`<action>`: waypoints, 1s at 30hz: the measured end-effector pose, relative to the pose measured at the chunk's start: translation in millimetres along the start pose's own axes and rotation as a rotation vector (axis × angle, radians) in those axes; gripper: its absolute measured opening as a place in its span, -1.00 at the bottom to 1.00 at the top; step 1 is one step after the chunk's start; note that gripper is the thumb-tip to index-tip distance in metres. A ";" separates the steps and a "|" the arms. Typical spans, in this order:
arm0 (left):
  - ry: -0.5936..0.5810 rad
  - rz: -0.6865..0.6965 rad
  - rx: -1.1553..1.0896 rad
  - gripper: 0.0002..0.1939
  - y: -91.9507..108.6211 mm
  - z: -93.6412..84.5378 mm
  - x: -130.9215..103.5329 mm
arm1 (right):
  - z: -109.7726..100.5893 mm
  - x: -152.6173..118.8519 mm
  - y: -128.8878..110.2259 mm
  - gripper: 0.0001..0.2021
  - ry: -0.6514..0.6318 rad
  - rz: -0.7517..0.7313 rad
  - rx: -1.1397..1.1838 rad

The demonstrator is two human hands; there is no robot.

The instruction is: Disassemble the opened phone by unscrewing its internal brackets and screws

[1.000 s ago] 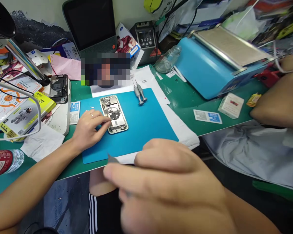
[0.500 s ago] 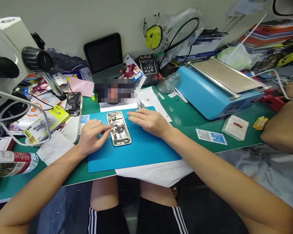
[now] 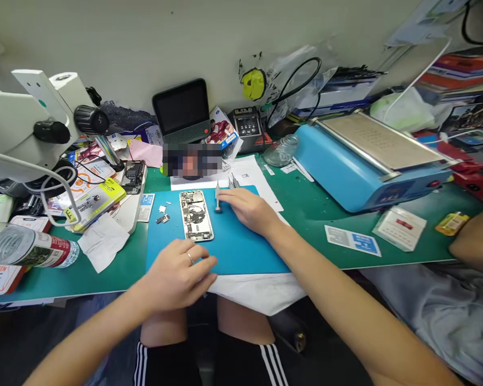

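Note:
An opened phone (image 3: 196, 215) lies on the blue mat (image 3: 241, 252), its inner parts and a round black coil showing. My left hand (image 3: 185, 273), with a ring on one finger, hovers at the mat's front edge, below the phone. Its fingers are loosely bent and apart, holding nothing visible. My right hand (image 3: 249, 209) rests on the mat to the right of the phone, fingers stretched out. At those fingertips a small silver screwdriver (image 3: 218, 199) lies on the mat. More slim metal tools (image 3: 234, 182) lie just behind this hand. Small phone parts (image 3: 162, 218) are left of the phone.
A blue machine with a metal plate (image 3: 370, 161) stands at right, near a white box (image 3: 400, 228). A microscope stand (image 3: 90, 120) and a yellow box (image 3: 96, 203) are at left, with a plastic bottle (image 3: 32, 246) lying nearby. Another person's arm (image 3: 478, 233) rests far right.
My left hand has left the phone and drawn back toward the mat's front edge, uncovering the small parts. The screwdriver now shows beside my right fingertips. The camera view has shifted.

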State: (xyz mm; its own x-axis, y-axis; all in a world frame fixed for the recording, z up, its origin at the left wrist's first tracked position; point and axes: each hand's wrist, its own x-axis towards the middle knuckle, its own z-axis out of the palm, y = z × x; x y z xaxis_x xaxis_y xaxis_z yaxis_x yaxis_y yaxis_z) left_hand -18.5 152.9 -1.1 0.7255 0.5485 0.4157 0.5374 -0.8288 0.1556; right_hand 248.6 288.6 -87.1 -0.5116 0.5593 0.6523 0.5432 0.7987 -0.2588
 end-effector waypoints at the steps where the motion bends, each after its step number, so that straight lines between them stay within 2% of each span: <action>1: 0.016 -0.076 -0.049 -0.81 11.4 6.1 -7.0 | -1.7 -1.6 3.2 -0.66 0.049 0.072 0.021; 3: 0.075 -0.217 -0.096 -0.76 27.2 21.7 -21.9 | -6.0 -4.8 11.2 -0.69 0.187 0.275 0.026; 5: 0.105 -0.355 -0.066 -0.69 33.6 38.2 -33.6 | -10.2 -7.4 19.0 -0.68 0.257 0.379 0.001; 7: 0.112 -0.454 0.001 -0.63 34.0 51.6 -39.0 | -12.5 -8.9 24.3 -0.67 0.263 0.427 -0.001; 10: 0.104 -0.534 0.119 -0.53 33.0 63.1 -36.6 | -11.6 -8.9 26.5 -0.69 0.196 0.434 0.043; 14: 0.063 -0.584 0.233 -0.47 37.0 66.6 -30.8 | -8.4 -7.9 24.3 -0.75 0.094 0.401 0.144; 19: 0.033 -0.590 0.281 -0.46 40.4 66.2 -32.3 | -8.0 -10.0 25.2 -0.74 0.046 0.402 0.231; 30: 0.063 -0.577 0.285 -0.49 42.6 67.0 -33.2 | -15.2 -18.9 32.2 -0.79 -0.091 0.429 0.293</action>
State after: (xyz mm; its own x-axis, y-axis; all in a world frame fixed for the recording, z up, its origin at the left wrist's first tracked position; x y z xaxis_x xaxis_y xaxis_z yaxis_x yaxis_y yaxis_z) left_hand 9.2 106.8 -68.3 0.2641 0.8822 0.3898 0.9328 -0.3364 0.1294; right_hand 285.9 300.4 -97.0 -0.3468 0.8561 0.3831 0.5138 0.5151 -0.6861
